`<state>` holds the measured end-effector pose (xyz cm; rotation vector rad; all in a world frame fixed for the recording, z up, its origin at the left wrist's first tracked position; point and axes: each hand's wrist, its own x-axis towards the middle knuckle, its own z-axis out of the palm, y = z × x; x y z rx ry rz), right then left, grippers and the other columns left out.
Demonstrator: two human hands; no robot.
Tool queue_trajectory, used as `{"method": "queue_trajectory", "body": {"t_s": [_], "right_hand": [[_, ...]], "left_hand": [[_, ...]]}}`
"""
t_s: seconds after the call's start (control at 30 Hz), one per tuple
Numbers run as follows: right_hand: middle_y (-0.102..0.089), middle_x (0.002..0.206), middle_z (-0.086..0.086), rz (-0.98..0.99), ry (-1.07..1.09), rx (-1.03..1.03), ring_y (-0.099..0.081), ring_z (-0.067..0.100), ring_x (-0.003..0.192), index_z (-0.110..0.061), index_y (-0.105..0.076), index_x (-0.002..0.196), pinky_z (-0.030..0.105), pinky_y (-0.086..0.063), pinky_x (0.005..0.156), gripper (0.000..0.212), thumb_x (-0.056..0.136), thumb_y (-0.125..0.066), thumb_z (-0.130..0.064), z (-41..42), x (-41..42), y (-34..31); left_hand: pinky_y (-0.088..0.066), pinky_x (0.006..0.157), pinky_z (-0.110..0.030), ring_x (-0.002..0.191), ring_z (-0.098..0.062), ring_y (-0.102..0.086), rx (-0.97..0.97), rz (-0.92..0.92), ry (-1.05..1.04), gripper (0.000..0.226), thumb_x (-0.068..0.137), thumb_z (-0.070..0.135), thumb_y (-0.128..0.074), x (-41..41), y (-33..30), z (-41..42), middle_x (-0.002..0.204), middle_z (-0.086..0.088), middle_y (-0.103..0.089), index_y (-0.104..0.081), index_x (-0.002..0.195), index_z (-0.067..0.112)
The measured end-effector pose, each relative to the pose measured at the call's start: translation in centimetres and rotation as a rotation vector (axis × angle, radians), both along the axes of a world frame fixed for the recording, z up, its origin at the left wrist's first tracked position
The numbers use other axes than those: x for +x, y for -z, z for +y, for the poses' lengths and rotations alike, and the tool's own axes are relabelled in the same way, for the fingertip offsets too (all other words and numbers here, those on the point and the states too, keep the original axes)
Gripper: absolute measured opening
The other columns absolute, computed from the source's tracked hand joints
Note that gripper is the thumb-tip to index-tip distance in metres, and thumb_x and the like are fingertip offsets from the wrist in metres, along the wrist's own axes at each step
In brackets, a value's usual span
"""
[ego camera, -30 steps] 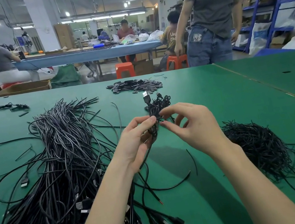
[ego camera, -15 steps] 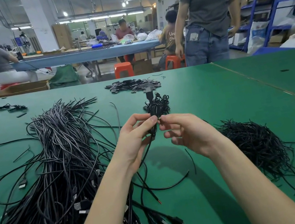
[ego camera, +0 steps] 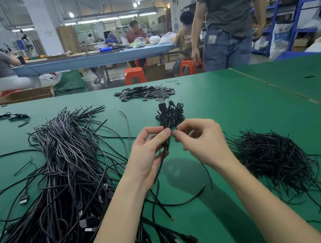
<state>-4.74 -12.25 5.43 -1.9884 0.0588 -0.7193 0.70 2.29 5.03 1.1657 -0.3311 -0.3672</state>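
Though the only readable writing is "UN" over "OW" on a seated person's shirt [ego camera: 187,39] at upper middle, the green table [ego camera: 238,107] fills the lower frame. At left sprawls a heap of black cables [ego camera: 58,182], and at right lies a smaller pile of thin black ties [ego camera: 273,157]. At centre frame, held above the table, is a coiled cable bundle [ego camera: 171,115], black and tangled, with its USB plug [ego camera: 161,102] pointing up. The left hand [ego camera: 150,153] pinches its waist between thumb and fingers. The right hand [ego camera: 199,142] pinches the same spot, perhaps on a tie.
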Motion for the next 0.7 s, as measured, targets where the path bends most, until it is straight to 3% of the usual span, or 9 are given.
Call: {"method": "queue_trajectory", "body": {"t_s": [0.1,0.13,0.17,0.23,0.37,0.43,0.5,0.7], "right_hand": [[-0.066,0.071,0.003,0.456,-0.36,1.15,-0.052,0.01,0.047,-0.01,-0.071,0.073,0.014,-0.036,0.037,0.003,0.076,-0.072,-0.008,0.6,0.1,-0.5],[-0.064,0.071,0.004,0.515,-0.441,1.381,-0.05,0.008,0.046,-0.007,-0.07,0.074,0.012,-0.034,0.034,0.002,0.073,-0.072,-0.007,0.5,0.0,-0.5],[-0.064,0.071,0.003,0.535,-0.482,1.459,-0.049,0.006,0.045,-0.006,-0.071,0.076,0.011,-0.033,0.033,0.005,0.072,-0.073,-0.008,0.6,-0.1,-0.3],[-0.067,0.076,0.001,0.506,-0.472,1.252,-0.05,0.007,0.047,-0.01,-0.073,0.081,0.013,-0.035,0.035,0.005,0.078,-0.075,-0.014,0.6,0.1,-0.2],[-0.07,0.092,-0.015,0.081,-0.142,0.06,-0.061,0.006,0.057,-0.031,-0.064,0.105,0.017,-0.044,0.054,0.025,0.085,-0.077,-0.023,-0.2,0.1,0.2],[-0.066,0.099,-0.019,-0.105,-0.054,-0.337,-0.064,0.007,0.065,-0.038,-0.059,0.109,0.017,-0.045,0.06,0.034,0.082,-0.078,-0.027,-0.6,-0.1,0.4],[-0.064,0.103,-0.021,-0.215,0.032,-0.478,-0.064,0.008,0.068,-0.04,-0.061,0.11,0.023,-0.049,0.06,0.032,0.084,-0.077,-0.032,-0.5,-0.4,0.5],[-0.068,0.096,-0.021,-0.376,0.163,-0.525,-0.06,0.006,0.062,-0.035,-0.072,0.095,0.026,-0.049,0.053,0.01,0.088,-0.075,-0.041,-0.2,-0.5,0.5]], "left_hand": [[-0.048,0.065,-0.022,0.07,-0.008,-0.061,0.015,-0.026,0.006,0.014,0.085,0.015,-0.073,0.1,-0.1,0.1,0.078,0.006,-0.067,-0.062,0.081,0.02],[-0.049,0.064,-0.022,0.071,-0.009,-0.061,0.022,-0.031,0.015,0.013,0.085,0.015,-0.073,0.1,-0.1,0.2,0.078,0.005,-0.067,-0.062,0.081,0.02],[-0.049,0.064,-0.022,0.072,-0.009,-0.062,0.022,-0.029,0.021,0.013,0.085,0.015,-0.073,0.1,-0.1,0.3,0.079,0.004,-0.068,-0.063,0.08,0.02],[-0.047,0.064,-0.023,0.069,-0.01,-0.061,0.006,0.002,0.022,0.012,0.086,0.015,-0.072,0.3,-0.1,0.3,0.079,0.003,-0.068,-0.062,0.081,0.02],[-0.046,0.06,-0.023,0.062,-0.01,-0.056,-0.039,0.085,-0.004,0.01,0.082,0.016,-0.074,0.5,-0.1,0.4,0.071,0.003,-0.066,-0.065,0.08,0.02],[-0.047,0.058,-0.023,0.063,-0.011,-0.056,-0.052,0.112,0.003,0.013,0.074,0.02,-0.078,0.6,-0.2,0.5,0.071,0.003,-0.064,-0.066,0.08,0.02],[-0.047,0.058,-0.023,0.065,-0.012,-0.055,-0.05,0.116,0.018,0.018,0.069,0.023,-0.079,0.5,-0.1,0.5,0.071,0.001,-0.064,-0.066,0.082,0.019],[-0.047,0.06,-0.023,0.067,-0.011,-0.057,-0.05,0.106,0.029,0.011,0.078,0.02,-0.077,0.5,-0.1,0.6,0.076,0.001,-0.068,-0.067,0.08,0.021]]}}
